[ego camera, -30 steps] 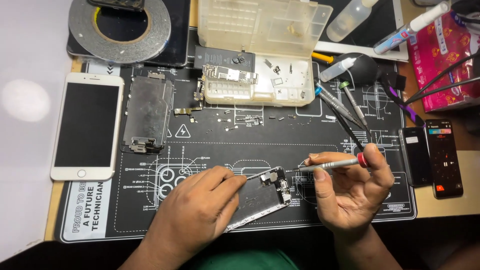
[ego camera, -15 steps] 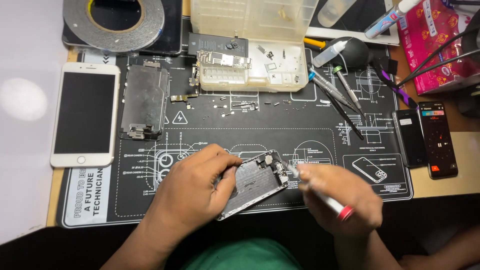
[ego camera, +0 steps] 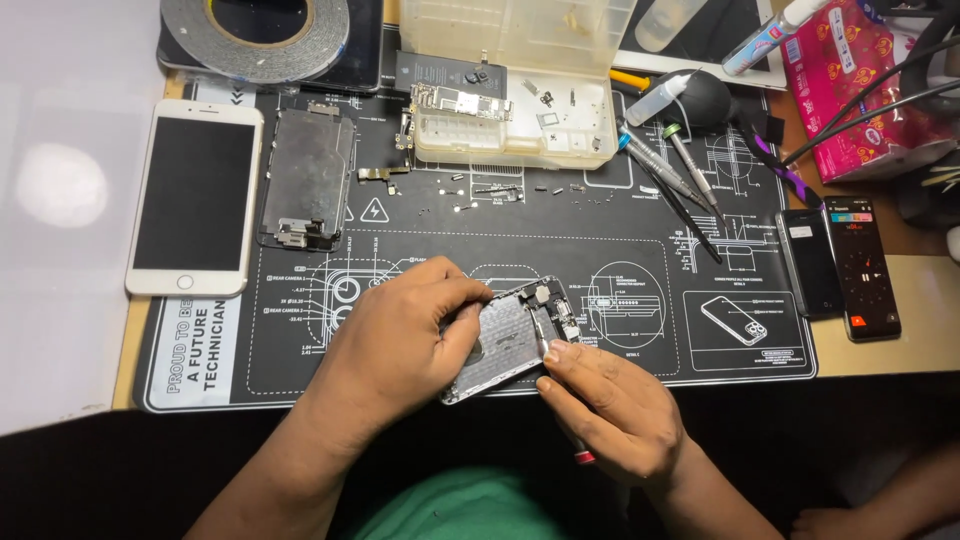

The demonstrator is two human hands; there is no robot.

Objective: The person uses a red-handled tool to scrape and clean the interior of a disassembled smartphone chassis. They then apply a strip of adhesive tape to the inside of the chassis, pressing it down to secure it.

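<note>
Black repair mat [ego camera: 620, 250] covers the desk, printed with white diagrams. Near its front edge lies an opened phone shell [ego camera: 510, 338], tilted. Left hand [ego camera: 400, 345] curls around the shell's left side, fingers closed on it. Right hand [ego camera: 605, 410] is closed around a red-tipped screwdriver [ego camera: 560, 400], its point down inside the shell. Beyond the shell sits a clear parts box [ego camera: 510, 85]; far left of it lies a white phone [ego camera: 195, 195].

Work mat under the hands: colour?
Black work mat with white line drawings; head view.
</note>
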